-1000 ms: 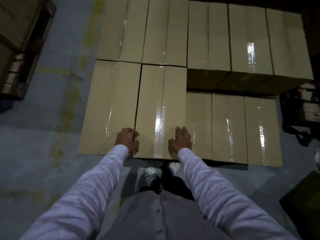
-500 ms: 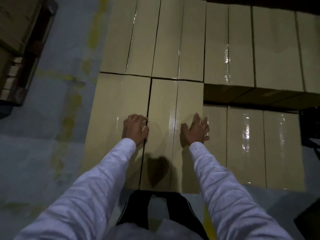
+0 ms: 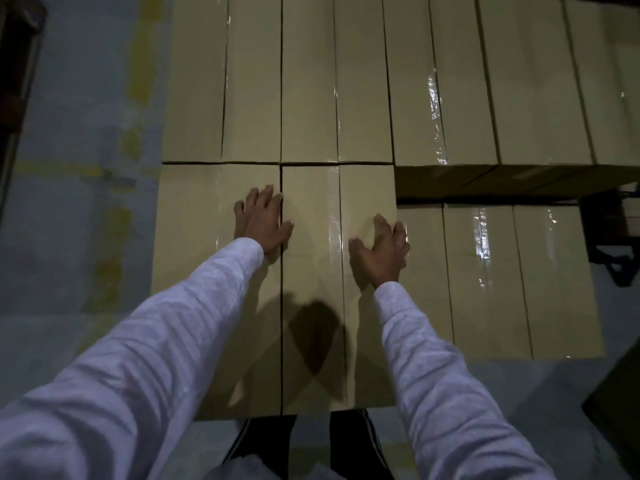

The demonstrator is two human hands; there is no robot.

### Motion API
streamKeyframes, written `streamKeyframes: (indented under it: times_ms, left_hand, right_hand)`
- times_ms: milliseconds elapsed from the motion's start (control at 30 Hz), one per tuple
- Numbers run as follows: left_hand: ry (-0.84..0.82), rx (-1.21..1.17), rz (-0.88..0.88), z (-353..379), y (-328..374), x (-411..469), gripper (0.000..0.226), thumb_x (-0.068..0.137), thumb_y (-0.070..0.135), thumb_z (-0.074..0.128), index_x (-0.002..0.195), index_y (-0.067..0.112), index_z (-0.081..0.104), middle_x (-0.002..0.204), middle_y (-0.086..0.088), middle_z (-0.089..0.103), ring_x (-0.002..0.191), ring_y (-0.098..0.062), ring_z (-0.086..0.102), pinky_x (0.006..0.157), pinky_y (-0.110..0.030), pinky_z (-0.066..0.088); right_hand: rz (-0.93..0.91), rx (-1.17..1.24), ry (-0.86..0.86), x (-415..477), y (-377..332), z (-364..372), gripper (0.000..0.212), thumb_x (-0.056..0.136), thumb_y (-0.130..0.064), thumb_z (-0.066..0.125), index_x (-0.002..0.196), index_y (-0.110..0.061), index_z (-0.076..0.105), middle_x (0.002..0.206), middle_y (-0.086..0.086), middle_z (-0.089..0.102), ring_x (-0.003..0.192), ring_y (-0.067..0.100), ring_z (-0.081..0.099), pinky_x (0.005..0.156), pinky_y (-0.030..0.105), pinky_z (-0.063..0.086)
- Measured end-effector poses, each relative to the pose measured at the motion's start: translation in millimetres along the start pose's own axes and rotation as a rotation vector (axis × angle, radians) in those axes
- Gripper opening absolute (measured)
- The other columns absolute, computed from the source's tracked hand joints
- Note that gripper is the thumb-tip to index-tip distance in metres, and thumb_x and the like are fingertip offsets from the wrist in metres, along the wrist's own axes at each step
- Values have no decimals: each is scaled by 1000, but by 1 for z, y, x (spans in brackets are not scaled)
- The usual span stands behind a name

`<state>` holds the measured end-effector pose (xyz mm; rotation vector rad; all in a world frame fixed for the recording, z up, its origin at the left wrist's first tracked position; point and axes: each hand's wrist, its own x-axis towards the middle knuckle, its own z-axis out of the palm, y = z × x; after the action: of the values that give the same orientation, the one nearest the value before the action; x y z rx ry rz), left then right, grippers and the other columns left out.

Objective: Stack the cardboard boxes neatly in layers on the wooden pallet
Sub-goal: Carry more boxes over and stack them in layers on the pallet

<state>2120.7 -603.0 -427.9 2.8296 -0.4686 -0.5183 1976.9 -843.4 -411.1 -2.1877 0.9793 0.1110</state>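
Both hands lie palm down on top of the stack of cardboard boxes, and neither grips anything. The left hand (image 3: 263, 221) is spread flat with its fingers straight and apart. It rests mostly on the near left box (image 3: 194, 244), and its thumb reaches across the seam onto the near middle box (image 3: 311, 202). The right hand (image 3: 381, 252) lies flat on that same middle box, close to its right edge. Its thumb is stretched out to the left and its fingers are a little apart, reaching the edge. Whether the fingertips bend over that edge cannot be told.

The two near boxes sit side by side, touching. Their far ends butt against the far row of boxes (image 3: 311, 81), which lies at the same height and runs on to the right. Just right of the middle box the stack steps down. There the lower boxes (image 3: 485, 289) lie side by side one layer below, with their tops showing. What the stack stands on is hidden under the boxes.

A grey floor (image 3: 69, 254) with worn yellow marks (image 3: 138, 46) lies to the left of the stack. White sleeves cover both arms, the left sleeve (image 3: 138, 358) and the right sleeve (image 3: 450, 393), down to the wrists. Dark trousers (image 3: 263, 441) show at the bottom, just below the near edge of the boxes. A dark frame (image 3: 609, 237) stands just beyond the right end of the lower boxes, too dim to make out. Shiny tape (image 3: 481, 233) runs along the tops of the boxes and catches the light.
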Motion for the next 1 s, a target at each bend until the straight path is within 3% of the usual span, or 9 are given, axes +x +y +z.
streamKeyframes:
  times_ms: [133, 300, 433, 567, 733, 1000]
  left_hand:
    - [-48, 88, 45, 0, -4, -1, 77, 93, 59, 66, 159, 29, 42, 175, -4, 23, 159, -34, 20, 121, -59, 25]
    - [-43, 117, 50, -11, -4, 11, 77, 88, 60, 69, 154, 27, 46, 169, 0, 33, 143, -35, 35, 109, -56, 35]
    - [-68, 94, 28, -20, -1, 35, 75, 93, 57, 65, 157, 27, 40, 168, 2, 30, 141, -41, 33, 108, -59, 38]
    - [-81, -13, -18, -30, 6, 66, 59, 98, 45, 62, 151, 24, 46, 161, -5, 30, 140, -41, 33, 103, -64, 40]
    - [-72, -50, -52, -36, 8, 75, 40, 102, 29, 60, 140, 20, 55, 150, -9, 34, 136, -39, 33, 93, -67, 47]
    - [-48, -90, -30, -38, 0, 79, 46, 95, 11, 61, 140, 18, 58, 144, -14, 37, 133, -40, 35, 94, -68, 50]
  right_hand:
    - [31, 23, -27, 0, -6, -3, 78, 87, -47, 78, 157, -43, 43, 176, 2, 13, 160, 30, 14, 125, 64, 19]
    - [45, 17, -39, 2, -4, -2, 81, 84, -48, 80, 157, -45, 44, 177, -1, 12, 160, 27, 13, 124, 64, 20]
    - [2, -36, -60, -1, 8, 0, 84, 85, -43, 81, 158, -46, 41, 177, -7, 6, 162, 23, 9, 122, 65, 22]
    - [-11, -20, -73, -1, 13, -2, 86, 86, -38, 82, 159, -48, 39, 177, -10, 3, 162, 23, 9, 126, 64, 20]
    - [-28, -50, -73, -4, 11, -4, 85, 88, -36, 82, 162, -43, 39, 178, -2, 5, 163, 25, 8, 126, 65, 21]
    - [-13, 17, -26, -6, 24, 1, 79, 89, -34, 80, 159, -38, 45, 177, -7, 14, 161, 28, 17, 125, 62, 28]
